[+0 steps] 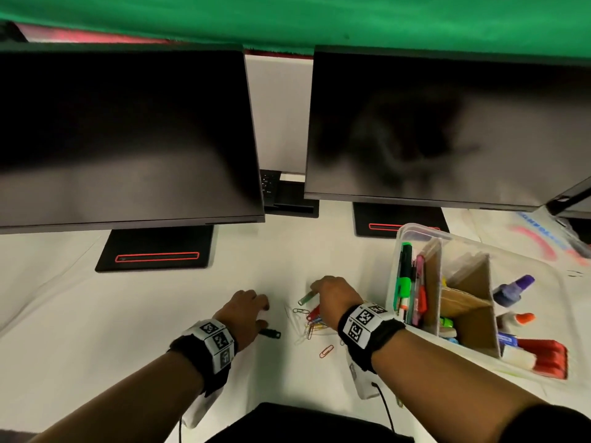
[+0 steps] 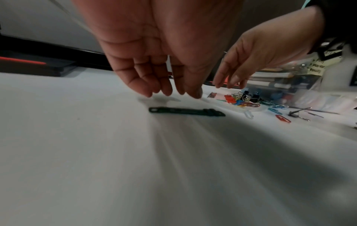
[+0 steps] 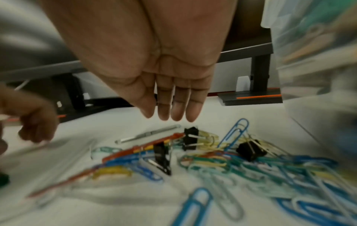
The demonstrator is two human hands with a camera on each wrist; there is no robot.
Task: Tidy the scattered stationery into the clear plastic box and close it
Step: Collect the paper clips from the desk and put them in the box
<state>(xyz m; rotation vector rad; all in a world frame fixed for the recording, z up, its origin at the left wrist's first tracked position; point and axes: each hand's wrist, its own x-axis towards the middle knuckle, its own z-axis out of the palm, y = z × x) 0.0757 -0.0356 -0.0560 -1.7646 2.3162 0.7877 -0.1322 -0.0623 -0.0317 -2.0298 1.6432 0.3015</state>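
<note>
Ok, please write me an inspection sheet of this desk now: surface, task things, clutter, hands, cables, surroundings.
Surface: white cloth, wrinkled.
Job's things: clear plastic box open, cardboard dividers, markers and glue inside; paper clips and binder clips piled loose; dark green clip lying apart.
Clutter: nothing seen.
Hands: left hand open over the dark green clip; right hand open over the pile.
Cables: thin black leads from wristbands.
Surroundings: two dark monitors, green backdrop.

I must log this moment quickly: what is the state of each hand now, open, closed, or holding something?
Left hand: open, fingers relaxed above the dark green clip, holding nothing.
Right hand: open, fingers straight over the paper clips, holding nothing.
</note>
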